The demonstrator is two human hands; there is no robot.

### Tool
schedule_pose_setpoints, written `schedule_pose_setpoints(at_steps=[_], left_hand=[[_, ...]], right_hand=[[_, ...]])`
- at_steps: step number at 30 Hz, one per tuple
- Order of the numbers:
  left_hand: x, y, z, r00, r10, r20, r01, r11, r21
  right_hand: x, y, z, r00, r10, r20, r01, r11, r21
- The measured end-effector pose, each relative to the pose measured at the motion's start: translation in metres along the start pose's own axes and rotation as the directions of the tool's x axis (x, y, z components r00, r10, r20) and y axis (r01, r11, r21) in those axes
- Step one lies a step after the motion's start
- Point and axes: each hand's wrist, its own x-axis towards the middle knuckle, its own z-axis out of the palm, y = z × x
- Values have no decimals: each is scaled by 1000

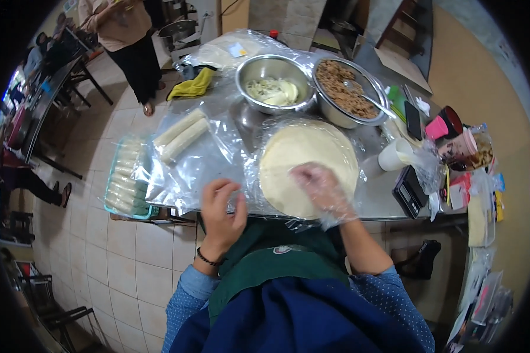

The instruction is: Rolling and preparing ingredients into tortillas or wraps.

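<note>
A stack of round, thin pastry wrappers [287,150] lies on clear plastic at the table's front. Over its lower right part is my right hand [322,187], in a clear plastic glove, slightly blurred. Its fingers are bunched, and whether they pinch a wrapper cannot be told. My left hand [223,209], bare and with a dark beaded bracelet, hovers at the table's front edge. Its fingers are curled but apart, with nothing visible in them. Two pale rolls [184,134] rest side by side on a plastic sheet [216,165] at the left.
Behind the wrappers stand a steel bowl of pale shredded filling [271,90] and one of brown filling [344,88] with a spoon. At right are a white cup [395,154] and a digital scale [410,192]. A turquoise basket [150,214] holds several wrapped rolls. A person [123,44] stands beyond.
</note>
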Motion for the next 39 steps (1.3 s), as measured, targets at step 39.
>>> schedule_pose_setpoints(at_steps=[39], left_hand=[[61, 12, 101, 943, 276, 187, -255, 958, -128]], right_hand=[[60, 36, -68, 924, -373, -79, 303, 843, -444]])
